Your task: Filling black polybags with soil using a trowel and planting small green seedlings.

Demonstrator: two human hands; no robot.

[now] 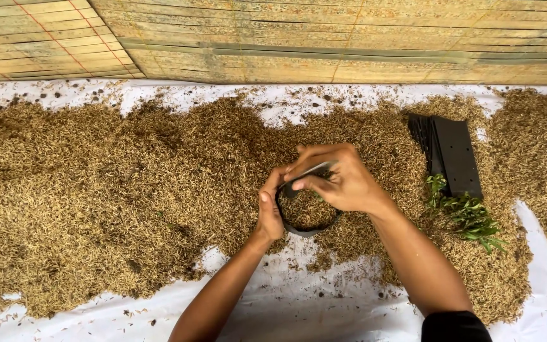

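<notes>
Head view looks straight down on a white sheet (pixel 299 304) spread over the ground, heaped with a broad layer of dry tan husks (pixel 109 183). Just below the centre of the frame sits a small black grow bag (pixel 306 229), its round mouth open upward and filled nearly to the rim with husks.

At the bag's 9 o'clock, the left hand (pixel 269 206) is closed on the rim, thumb outside and fingers curled over the edge. At the bag's 12 to 1 o'clock, the right hand (pixel 340 177) pinches the far part of the rim between thumb and fingers, pulling that edge up so a grey strip of the plastic shows between the fingertips. Both forearms come in from 6 o'clock, the right one ending in a dark sleeve (pixel 454 326) at the bottom edge.

Toward 3 o'clock of the bag, well apart from the hands, a stack of flat black bags (pixel 454 155) lies on the husks. Just below that stack, at its 6 o'clock, rests a bunch of green leafy cuttings (pixel 470 215). Along 12 o'clock runs a woven bamboo wall (pixel 324 38).
</notes>
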